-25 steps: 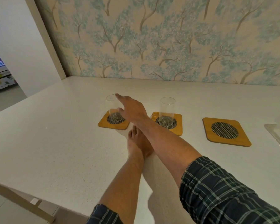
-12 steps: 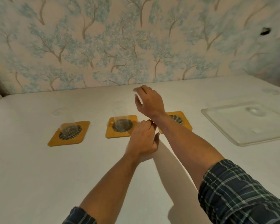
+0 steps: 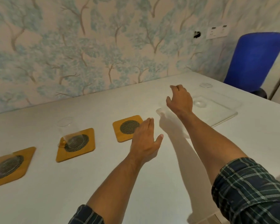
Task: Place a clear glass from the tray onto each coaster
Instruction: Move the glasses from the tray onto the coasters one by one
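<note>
Right hand: your right hand point(image 3: 180, 100) hung over the near left part of the tray point(image 3: 223, 116), fingers spread and curled downward, holding nothing.
Left hand: your left hand point(image 3: 145, 141) lay flat and open, palm down, at the near right corner of the bare coaster point(image 3: 128, 128), with nothing in it; whether it touched the table could not be told.
Tray: a clear tray sat to the right on the white table point(image 3: 39, 199), well apart from the three coasters.
Glass on tray: one clear glass point(image 3: 200, 96) stood on the tray just beyond and to the right of your right hand, its rim near the far edge; your fingers were apart from it.
Middle coaster: the middle coaster point(image 3: 76, 145) carried a clear glass point(image 3: 68, 133) standing upright.
Left coaster: the left coaster point(image 3: 11, 166), at the picture's edge, showed a glass base point(image 3: 6, 165) on its dark mesh; the upper part was cut off or too blurred to tell.
Bare coaster: the rightmost of the three, nearest the tray, had only its dark mesh circle showing.
Sleeves: both forearms were bare below rolled plaid sleeves point(image 3: 252, 189).
</note>
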Motion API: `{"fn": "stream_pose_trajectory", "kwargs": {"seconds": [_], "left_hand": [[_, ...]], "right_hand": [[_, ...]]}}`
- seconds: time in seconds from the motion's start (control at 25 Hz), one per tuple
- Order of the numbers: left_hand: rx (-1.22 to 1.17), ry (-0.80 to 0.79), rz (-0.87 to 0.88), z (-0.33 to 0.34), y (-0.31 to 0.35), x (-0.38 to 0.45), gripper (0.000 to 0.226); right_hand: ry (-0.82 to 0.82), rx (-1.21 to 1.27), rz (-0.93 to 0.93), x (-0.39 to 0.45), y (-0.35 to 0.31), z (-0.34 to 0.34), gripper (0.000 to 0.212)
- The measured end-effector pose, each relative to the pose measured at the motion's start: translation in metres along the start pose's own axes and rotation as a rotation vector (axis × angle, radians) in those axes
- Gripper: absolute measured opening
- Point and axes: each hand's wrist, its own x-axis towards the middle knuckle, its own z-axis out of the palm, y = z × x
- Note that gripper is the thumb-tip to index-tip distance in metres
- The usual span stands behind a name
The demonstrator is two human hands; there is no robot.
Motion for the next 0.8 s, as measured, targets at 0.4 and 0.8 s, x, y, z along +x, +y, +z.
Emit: {"fn": "stream_pose_trajectory", "kwargs": {"seconds": [0.4,0.8], "left_hand": [[-0.043,-0.217,0.015,0.062,0.037,0.038,0.093],[0.136,-0.309,0.037,0.070,0.029,0.048,0.100]], "right_hand": [[-0.077,-0.167,0.295,0.040,0.118,-0.030,0.060],[-0.288,-0.096,0.464,0.097,0.157,-0.010,0.086]]}}
